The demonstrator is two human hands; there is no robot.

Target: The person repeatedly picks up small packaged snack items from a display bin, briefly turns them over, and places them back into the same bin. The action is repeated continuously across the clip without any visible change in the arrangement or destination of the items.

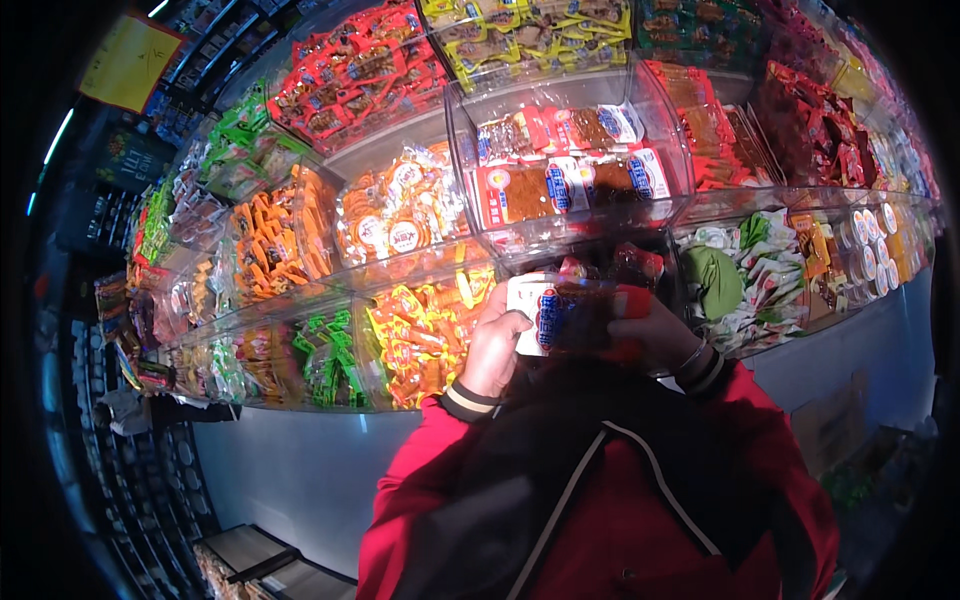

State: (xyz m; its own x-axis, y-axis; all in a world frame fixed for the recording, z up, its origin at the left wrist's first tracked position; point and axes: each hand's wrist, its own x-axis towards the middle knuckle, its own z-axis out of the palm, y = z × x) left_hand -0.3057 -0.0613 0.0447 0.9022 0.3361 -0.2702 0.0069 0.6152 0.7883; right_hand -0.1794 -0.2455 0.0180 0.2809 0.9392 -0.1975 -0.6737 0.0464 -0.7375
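Between my two hands is a flat snack packet [573,318] with a white end, blue lettering and a dark brown middle. My left hand [490,350] grips its white end, thumb on the front. At the other end, my right hand [655,335] is closed round the packet, mostly in shadow. The packet is held in front of a dark bin [640,262] with a few reddish packs inside. Just beyond, a clear bin holds similar flat brown packets [525,193] with red, white and blue print, laid in two rows.
Tiered clear bins surround my hands. Left are yellow-red packets [425,335], green packets [328,357] and orange packets [285,235]. To the right lie green-white packets [765,280] and round-lidded cups [875,245]. A grey counter front [290,470] runs below; a yellow sign [128,62] hangs far left.
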